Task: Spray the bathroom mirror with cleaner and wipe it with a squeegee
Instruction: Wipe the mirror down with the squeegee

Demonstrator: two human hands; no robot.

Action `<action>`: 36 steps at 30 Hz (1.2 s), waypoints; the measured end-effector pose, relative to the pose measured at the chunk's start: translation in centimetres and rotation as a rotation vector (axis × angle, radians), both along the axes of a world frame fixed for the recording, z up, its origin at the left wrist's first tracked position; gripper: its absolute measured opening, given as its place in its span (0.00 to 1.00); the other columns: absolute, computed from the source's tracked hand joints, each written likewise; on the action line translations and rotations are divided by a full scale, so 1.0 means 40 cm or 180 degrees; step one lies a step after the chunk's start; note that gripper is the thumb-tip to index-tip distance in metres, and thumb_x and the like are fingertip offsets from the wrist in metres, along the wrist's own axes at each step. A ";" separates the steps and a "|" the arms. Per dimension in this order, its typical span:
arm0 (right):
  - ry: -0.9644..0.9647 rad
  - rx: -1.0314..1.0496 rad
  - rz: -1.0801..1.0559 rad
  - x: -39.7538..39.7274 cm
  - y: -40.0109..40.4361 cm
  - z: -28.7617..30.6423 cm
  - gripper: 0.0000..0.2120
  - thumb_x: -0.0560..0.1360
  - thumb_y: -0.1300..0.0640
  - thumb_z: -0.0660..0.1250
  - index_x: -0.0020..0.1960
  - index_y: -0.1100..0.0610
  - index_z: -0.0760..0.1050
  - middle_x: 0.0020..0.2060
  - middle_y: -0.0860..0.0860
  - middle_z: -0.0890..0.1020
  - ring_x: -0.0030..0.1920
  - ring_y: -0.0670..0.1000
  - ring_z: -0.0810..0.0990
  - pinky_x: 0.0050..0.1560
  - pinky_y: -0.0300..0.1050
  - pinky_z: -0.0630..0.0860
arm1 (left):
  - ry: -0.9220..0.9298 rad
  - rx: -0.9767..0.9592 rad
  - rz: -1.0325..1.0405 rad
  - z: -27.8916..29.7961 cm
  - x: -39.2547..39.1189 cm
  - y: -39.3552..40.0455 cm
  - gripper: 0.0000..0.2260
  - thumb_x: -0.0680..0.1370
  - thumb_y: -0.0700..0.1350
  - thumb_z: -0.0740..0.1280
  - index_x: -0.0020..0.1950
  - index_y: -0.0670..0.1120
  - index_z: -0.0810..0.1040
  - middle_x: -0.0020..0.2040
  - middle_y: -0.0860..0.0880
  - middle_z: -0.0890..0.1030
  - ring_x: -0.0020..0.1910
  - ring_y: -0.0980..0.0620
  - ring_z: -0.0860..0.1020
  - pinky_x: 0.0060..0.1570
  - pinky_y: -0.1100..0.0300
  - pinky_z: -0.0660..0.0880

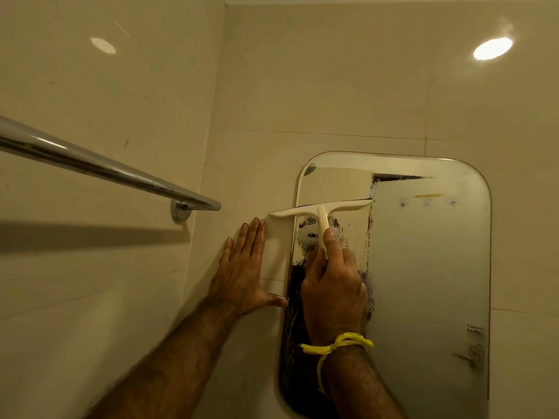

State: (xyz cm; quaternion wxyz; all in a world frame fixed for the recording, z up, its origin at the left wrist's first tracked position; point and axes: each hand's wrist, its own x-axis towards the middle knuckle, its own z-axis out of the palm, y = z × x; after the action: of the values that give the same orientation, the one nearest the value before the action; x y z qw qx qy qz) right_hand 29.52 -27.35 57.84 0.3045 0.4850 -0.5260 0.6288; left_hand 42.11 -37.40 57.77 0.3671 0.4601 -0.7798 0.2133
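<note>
The right hand [334,285] is gripping a cream plastic squeegee [320,210] on the wet rounded wall mirror [429,267], left hand [242,267] lying open-fingered on tile; wiping is looking barely begun

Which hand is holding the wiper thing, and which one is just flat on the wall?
The right hand, the one with yellow string at its wrist, grips the squeegee handle. The left hand lies open, flat on the wall tile beside the mirror.
</note>
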 end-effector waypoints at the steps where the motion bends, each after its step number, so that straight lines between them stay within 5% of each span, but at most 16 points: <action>1: -0.0023 0.0023 0.0002 0.000 -0.003 -0.007 0.20 0.80 0.56 0.61 0.71 0.53 0.68 0.57 0.59 0.80 0.46 0.56 0.84 0.38 0.53 0.84 | 0.0013 -0.0018 0.0001 -0.005 0.000 0.000 0.69 0.57 0.79 0.66 0.72 0.47 0.20 0.75 0.49 0.25 0.75 0.48 0.28 0.77 0.45 0.38; 10: -0.0036 -0.0113 0.0015 0.000 -0.004 -0.056 0.18 0.78 0.58 0.64 0.68 0.56 0.72 0.49 0.57 0.82 0.39 0.55 0.83 0.33 0.51 0.83 | 0.0181 0.0039 -0.0297 -0.022 -0.001 -0.009 0.70 0.56 0.76 0.71 0.74 0.48 0.24 0.77 0.50 0.28 0.76 0.49 0.30 0.76 0.49 0.37; 17: -0.0107 -0.0186 -0.0020 0.011 -0.002 -0.089 0.18 0.79 0.57 0.63 0.68 0.57 0.73 0.49 0.57 0.83 0.40 0.56 0.83 0.37 0.50 0.83 | -0.0050 -0.0146 -0.0536 -0.029 0.046 -0.005 0.61 0.65 0.69 0.72 0.77 0.51 0.30 0.79 0.53 0.34 0.78 0.52 0.36 0.78 0.47 0.46; 24: -0.0058 -0.0100 -0.0011 0.009 0.007 -0.154 0.19 0.80 0.54 0.59 0.67 0.58 0.74 0.47 0.58 0.82 0.35 0.55 0.80 0.32 0.48 0.81 | -0.0202 0.0017 0.0282 -0.072 0.036 -0.012 0.66 0.60 0.72 0.73 0.77 0.52 0.27 0.77 0.49 0.29 0.77 0.46 0.32 0.76 0.43 0.40; 28: -0.0035 -0.0028 0.0026 0.005 0.009 -0.243 0.19 0.76 0.63 0.67 0.66 0.61 0.75 0.43 0.57 0.82 0.32 0.55 0.79 0.29 0.49 0.81 | -0.0038 0.0118 0.0322 -0.087 0.036 -0.015 0.67 0.60 0.70 0.74 0.75 0.53 0.24 0.77 0.49 0.27 0.77 0.45 0.31 0.75 0.44 0.39; 36: -0.0064 -0.0028 0.0104 -0.001 0.005 -0.298 0.19 0.76 0.65 0.67 0.66 0.61 0.75 0.48 0.61 0.83 0.36 0.58 0.82 0.33 0.52 0.82 | -0.0339 0.0267 0.0463 -0.134 0.041 0.006 0.68 0.60 0.68 0.76 0.75 0.51 0.25 0.77 0.47 0.28 0.77 0.43 0.31 0.77 0.41 0.43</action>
State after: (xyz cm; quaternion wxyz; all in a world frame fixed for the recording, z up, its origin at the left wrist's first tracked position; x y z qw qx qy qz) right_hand 29.48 -27.16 45.92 0.2911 0.4859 -0.5183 0.6408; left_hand 43.77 -37.16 52.40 0.2890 0.5185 -0.7710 0.2308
